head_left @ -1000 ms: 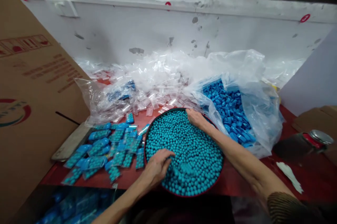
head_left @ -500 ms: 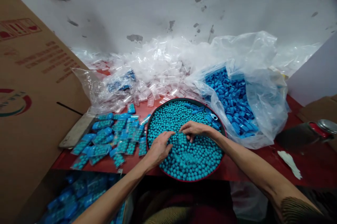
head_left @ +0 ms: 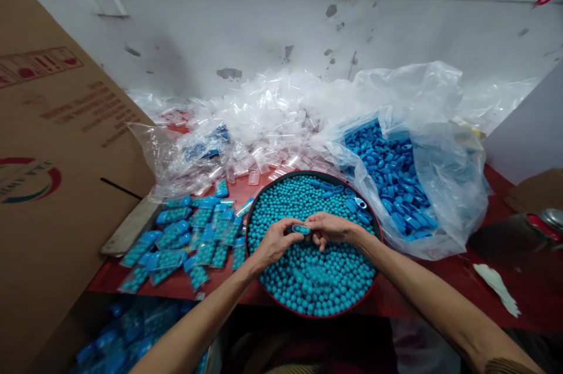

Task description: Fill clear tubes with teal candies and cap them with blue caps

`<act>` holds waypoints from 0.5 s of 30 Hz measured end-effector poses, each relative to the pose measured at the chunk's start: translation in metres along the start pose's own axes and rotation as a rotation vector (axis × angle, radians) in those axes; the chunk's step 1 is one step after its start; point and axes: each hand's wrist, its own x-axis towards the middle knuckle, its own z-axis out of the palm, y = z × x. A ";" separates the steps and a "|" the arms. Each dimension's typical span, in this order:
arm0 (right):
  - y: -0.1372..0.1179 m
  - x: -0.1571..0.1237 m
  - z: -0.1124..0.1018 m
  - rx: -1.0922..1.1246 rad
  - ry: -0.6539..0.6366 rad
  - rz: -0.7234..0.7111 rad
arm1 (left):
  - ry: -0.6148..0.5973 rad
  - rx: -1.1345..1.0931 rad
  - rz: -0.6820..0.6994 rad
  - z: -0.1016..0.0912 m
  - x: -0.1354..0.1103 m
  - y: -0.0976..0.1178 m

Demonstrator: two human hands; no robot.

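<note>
Over the round tub (head_left: 380,233) of turquoise beads (head_left: 321,280), my left hand (head_left: 277,240) pinches a small clear plastic container (head_left: 301,229). Its oval open end faces me, and turquoise beads show inside. My right hand (head_left: 329,227) is closed with curled fingers, its thumb and forefinger at the container's right edge. Several blue caps (head_left: 352,204) lie on the beads at the tub's far right rim. Filled, blue-capped containers (head_left: 169,259) are heaped on the red table left of the tub.
Behind the tub lies a pile of clear empty containers (head_left: 264,157). A plastic bag (head_left: 453,186) of blue caps stands at right, near a jar (head_left: 519,239) and a white scrap (head_left: 497,289). A large cardboard box (head_left: 65,186) borders the left. More filled containers (head_left: 118,333) sit below the table edge.
Both hands have come together and lifted the clear container from the beads, turning its open end toward me. The view has tilted slightly upward.
</note>
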 end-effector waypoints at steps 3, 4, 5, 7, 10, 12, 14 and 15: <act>-0.010 0.001 -0.003 -0.105 0.238 -0.130 | 0.085 -0.003 -0.057 0.000 0.002 -0.005; -0.014 0.003 -0.004 -0.182 0.345 -0.166 | 0.118 0.030 -0.064 -0.001 0.002 -0.007; -0.016 0.006 -0.005 -0.262 0.435 -0.190 | 0.146 0.071 -0.058 -0.001 0.001 -0.009; -0.016 0.014 -0.005 -0.379 0.529 -0.212 | 0.208 0.168 -0.006 -0.002 -0.001 -0.013; -0.008 0.023 0.001 -0.445 0.473 -0.186 | 0.259 0.293 0.095 -0.006 -0.008 -0.015; -0.001 0.025 0.005 -0.437 0.352 -0.111 | 0.210 0.320 0.110 -0.009 -0.014 -0.014; 0.001 0.024 0.005 -0.335 0.200 -0.014 | 0.149 0.311 0.096 -0.011 -0.019 -0.010; 0.000 0.023 0.004 -0.258 0.134 0.025 | 0.129 0.297 0.092 -0.011 -0.021 -0.007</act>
